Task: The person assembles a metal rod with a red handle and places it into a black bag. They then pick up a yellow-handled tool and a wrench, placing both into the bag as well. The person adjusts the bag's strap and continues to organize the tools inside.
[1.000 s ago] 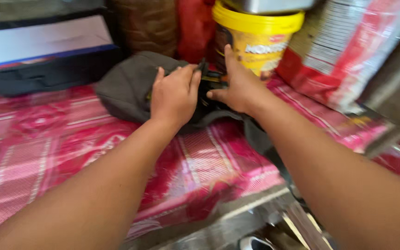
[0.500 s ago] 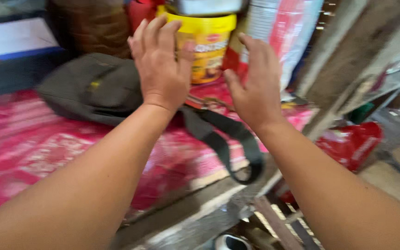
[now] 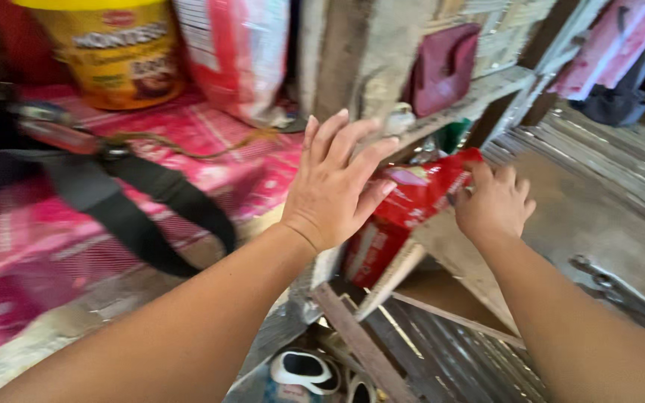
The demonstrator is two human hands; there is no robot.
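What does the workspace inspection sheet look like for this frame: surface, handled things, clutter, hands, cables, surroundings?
Surface: pink checked cloth over a low platform.
Handled things: red packet, tilted by a wooden ledge.
Clutter: yellow tub, red-and-white sack, black strap hanging over the platform edge, shoe below.
Hands: left hand open, fingers spread, in front of the packet; right hand touching its far end, grip unclear.
Cables: thin cord on the cloth.
Surroundings: wooden post, dark red pouch, bare floor.
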